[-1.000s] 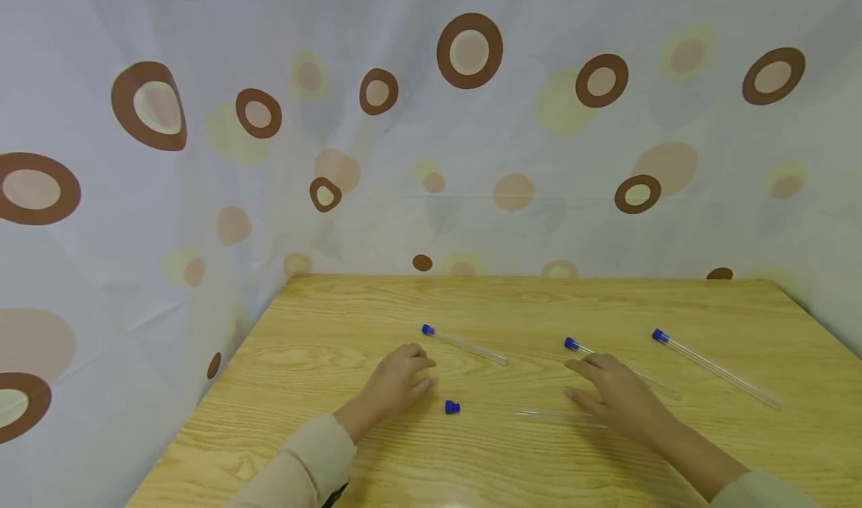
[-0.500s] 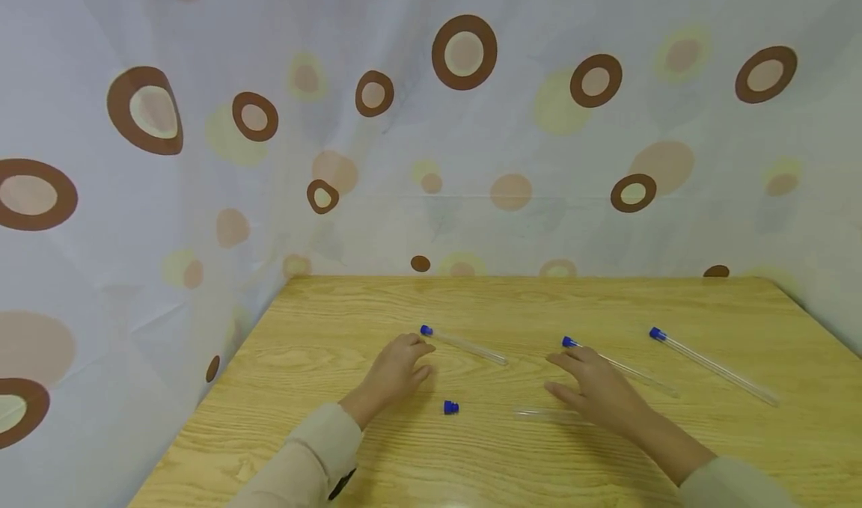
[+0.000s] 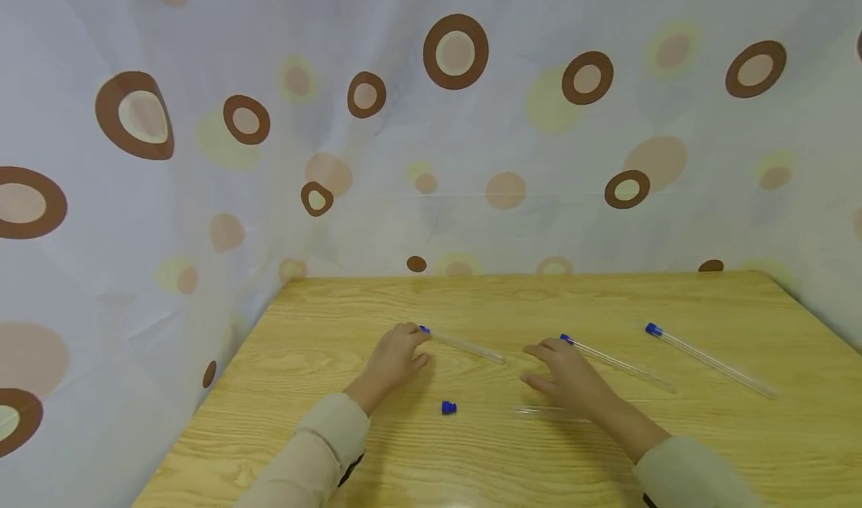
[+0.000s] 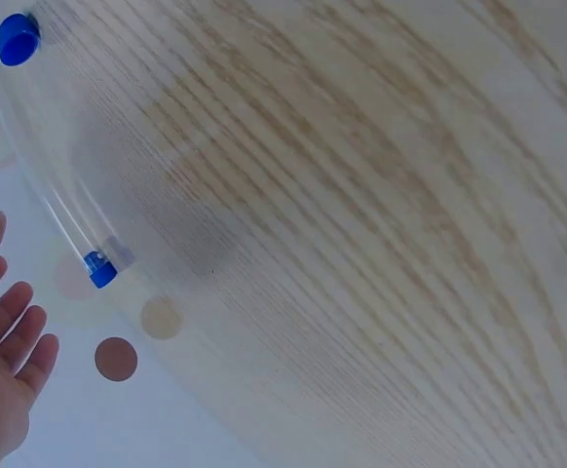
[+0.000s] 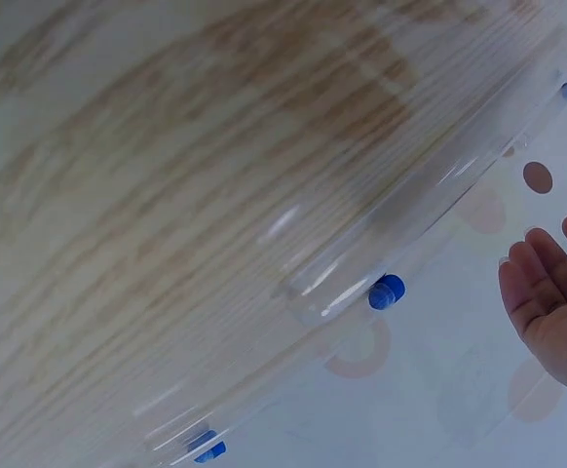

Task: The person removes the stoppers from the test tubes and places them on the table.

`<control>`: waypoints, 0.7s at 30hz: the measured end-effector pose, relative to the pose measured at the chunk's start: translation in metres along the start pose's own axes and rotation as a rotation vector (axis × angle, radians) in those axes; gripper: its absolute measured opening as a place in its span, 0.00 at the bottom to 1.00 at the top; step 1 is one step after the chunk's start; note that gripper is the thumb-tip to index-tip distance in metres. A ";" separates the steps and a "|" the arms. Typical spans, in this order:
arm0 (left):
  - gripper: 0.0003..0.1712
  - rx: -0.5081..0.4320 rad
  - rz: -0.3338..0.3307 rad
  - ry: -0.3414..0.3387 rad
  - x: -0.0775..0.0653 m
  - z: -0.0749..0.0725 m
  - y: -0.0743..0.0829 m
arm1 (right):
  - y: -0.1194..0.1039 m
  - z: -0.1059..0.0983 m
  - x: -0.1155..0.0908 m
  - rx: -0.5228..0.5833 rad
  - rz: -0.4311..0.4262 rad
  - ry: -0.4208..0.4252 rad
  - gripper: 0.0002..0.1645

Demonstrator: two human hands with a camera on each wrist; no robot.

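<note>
My left hand [image 3: 393, 360] hovers with relaxed fingers at the blue-capped end of a clear test tube [image 3: 469, 347]; its fingertips overlap the cap in the head view. The left wrist view has that hand [image 4: 9, 375] beside the same tube [image 4: 67, 210], nothing between the fingers. A loose blue stopper [image 3: 449, 408] lies nearer me. My right hand [image 3: 569, 382], fingers loosely spread, is over an uncapped test tube [image 3: 535, 411] and partly hides it. In the right wrist view, this hand [image 5: 554, 304] also holds nothing.
Two more blue-capped tubes, a middle one [image 3: 622, 363] and a right one [image 3: 715, 363], lie slanted on the wooden table [image 3: 323, 306]. A spotted white curtain [image 3: 377, 156] hangs behind the table and along its left side.
My left hand has moved slightly forward to the cap of the left tube. My right hand has shifted left, away from the middle capped tube. The tubes and stopper lie as before.
</note>
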State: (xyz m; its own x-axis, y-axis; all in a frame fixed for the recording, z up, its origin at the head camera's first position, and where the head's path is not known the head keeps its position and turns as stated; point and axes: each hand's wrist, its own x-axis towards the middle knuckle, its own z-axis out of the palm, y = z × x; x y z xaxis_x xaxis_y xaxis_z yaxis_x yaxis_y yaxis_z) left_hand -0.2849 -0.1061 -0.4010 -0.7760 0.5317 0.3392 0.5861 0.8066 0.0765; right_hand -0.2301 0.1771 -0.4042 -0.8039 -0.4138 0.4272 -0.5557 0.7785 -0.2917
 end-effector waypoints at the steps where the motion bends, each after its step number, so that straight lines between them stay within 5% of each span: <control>1: 0.16 0.005 -0.004 -0.005 0.000 0.000 0.000 | -0.001 0.001 0.001 0.007 0.006 -0.011 0.23; 21: 0.18 0.067 -0.056 -0.065 0.012 0.005 -0.002 | -0.013 0.013 0.018 0.036 0.087 -0.064 0.22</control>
State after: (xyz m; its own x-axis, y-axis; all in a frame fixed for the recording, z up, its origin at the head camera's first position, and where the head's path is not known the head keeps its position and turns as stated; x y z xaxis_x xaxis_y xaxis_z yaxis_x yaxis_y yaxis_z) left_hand -0.2967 -0.1002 -0.4018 -0.8218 0.4993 0.2745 0.5264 0.8497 0.0303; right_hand -0.2398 0.1533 -0.4038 -0.8607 -0.3753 0.3439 -0.4895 0.7957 -0.3567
